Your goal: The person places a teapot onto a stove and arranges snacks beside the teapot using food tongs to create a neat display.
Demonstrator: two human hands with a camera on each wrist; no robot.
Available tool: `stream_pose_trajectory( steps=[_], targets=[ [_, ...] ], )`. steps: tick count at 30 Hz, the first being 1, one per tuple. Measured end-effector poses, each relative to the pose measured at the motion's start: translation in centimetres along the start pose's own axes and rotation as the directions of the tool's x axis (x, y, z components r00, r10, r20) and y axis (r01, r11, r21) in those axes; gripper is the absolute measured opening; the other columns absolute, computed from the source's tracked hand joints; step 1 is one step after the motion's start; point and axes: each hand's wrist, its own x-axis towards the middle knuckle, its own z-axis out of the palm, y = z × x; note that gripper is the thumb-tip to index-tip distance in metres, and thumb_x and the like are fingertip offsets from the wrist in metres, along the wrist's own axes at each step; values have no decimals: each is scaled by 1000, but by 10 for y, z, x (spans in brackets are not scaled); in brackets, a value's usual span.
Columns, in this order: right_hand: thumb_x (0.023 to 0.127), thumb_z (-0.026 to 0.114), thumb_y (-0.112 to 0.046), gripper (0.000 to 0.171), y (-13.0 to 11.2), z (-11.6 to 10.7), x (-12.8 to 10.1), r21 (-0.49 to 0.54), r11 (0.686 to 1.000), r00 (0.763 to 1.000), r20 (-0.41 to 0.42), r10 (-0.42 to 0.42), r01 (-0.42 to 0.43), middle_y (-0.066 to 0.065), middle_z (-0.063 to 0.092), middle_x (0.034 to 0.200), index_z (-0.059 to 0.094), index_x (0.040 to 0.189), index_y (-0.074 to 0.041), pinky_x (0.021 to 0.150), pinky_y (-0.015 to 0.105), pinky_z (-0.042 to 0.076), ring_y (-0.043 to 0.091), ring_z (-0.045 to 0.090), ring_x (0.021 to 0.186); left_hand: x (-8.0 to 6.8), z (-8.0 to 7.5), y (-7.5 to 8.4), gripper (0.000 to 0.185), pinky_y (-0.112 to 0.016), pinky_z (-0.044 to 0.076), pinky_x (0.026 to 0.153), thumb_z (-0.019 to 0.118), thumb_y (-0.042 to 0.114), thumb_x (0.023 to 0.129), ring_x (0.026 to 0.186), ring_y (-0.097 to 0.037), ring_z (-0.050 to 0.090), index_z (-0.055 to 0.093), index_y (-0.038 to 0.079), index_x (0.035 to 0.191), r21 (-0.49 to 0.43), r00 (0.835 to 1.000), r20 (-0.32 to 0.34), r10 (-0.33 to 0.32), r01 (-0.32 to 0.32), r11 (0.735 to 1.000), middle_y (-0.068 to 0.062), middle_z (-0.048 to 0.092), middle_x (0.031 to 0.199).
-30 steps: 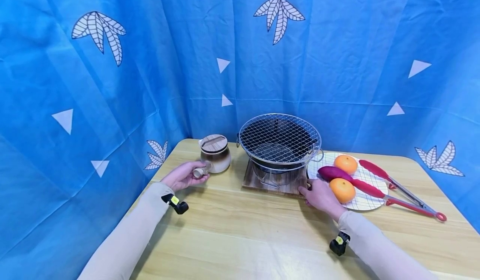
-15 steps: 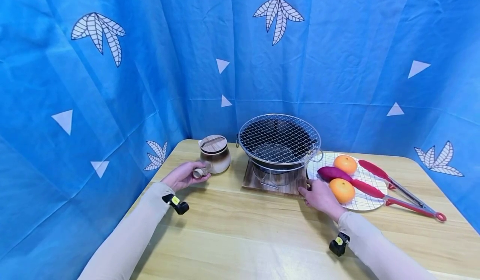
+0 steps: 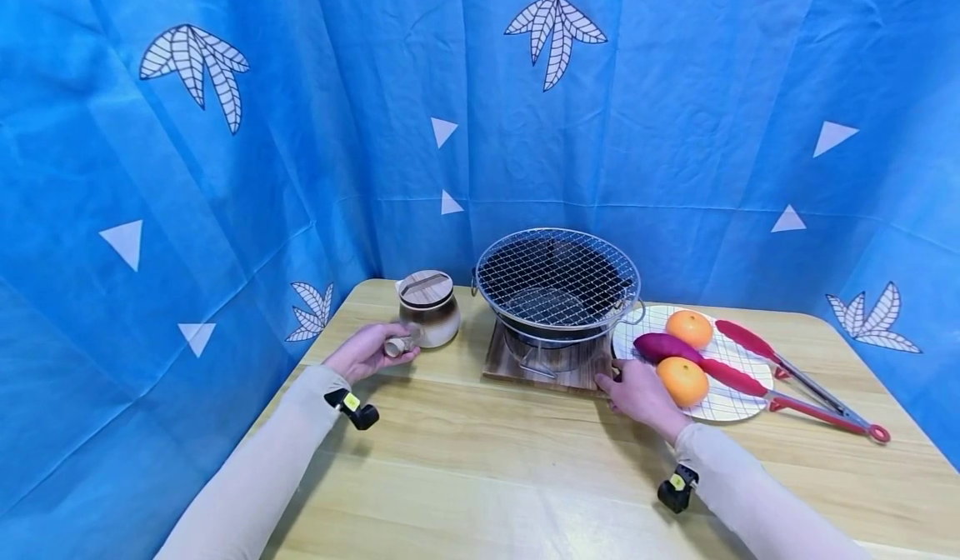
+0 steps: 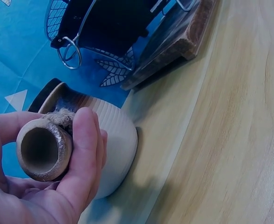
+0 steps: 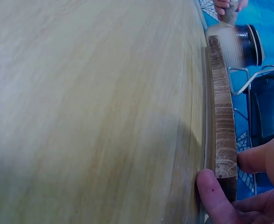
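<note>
A brown and cream ceramic pot (image 3: pixel 430 319) with a wooden lid stands on the table, left of the grill. My left hand (image 3: pixel 365 352) grips its hollow side handle (image 4: pixel 43 148), thumb and fingers curled round it. A round black grill (image 3: pixel 558 287) with a wire mesh top sits on a wooden board (image 3: pixel 547 367). My right hand (image 3: pixel 639 392) holds the board's front right corner (image 5: pixel 224 164), with the thumb at the lower edge and a finger on the end.
A white plate (image 3: pixel 738 397) at the right carries two oranges (image 3: pixel 682 379) and a purple sweet potato (image 3: pixel 662 347). Red tongs (image 3: pixel 795 391) lie across the plate's right side. A blue patterned cloth (image 3: pixel 225 168) hangs close behind and to the left.
</note>
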Motion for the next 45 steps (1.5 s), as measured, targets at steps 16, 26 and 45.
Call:
stream_pose_trajectory(
  steps=[16, 26, 45],
  targets=[
    [100, 61, -28, 52, -1, 0, -1, -1, 1000, 1000, -7, 5, -5, 0, 62, 55, 54, 138, 6, 57, 31, 45, 14, 59, 49, 5, 4, 1, 54, -26, 62, 81, 48, 1, 100, 92, -24, 70, 31, -9, 150, -31, 998, -63, 6, -8, 1000, -23, 50, 125],
    [100, 61, -27, 55, -1, 1, 0, 2, 1000, 1000, -5, 8, -8, 0, 62, 56, 51, 140, 8, 57, 30, 46, 13, 60, 50, 2, 2, 4, 54, -25, 62, 82, 48, 1, 100, 89, -21, 68, 30, -10, 149, -50, 997, -71, 26, -30, 998, -21, 53, 115],
    [99, 62, -27, 45, 2, 2, 1, 9, 1000, 1000, -15, -16, 16, 0, 63, 56, 59, 133, 3, 58, 30, 47, 12, 60, 50, -15, -2, 35, 25, -24, 62, 82, 49, 1, 101, 82, -18, 71, 45, -5, 125, -36, 995, -67, 70, -73, 997, -15, 59, 104]
  ],
)
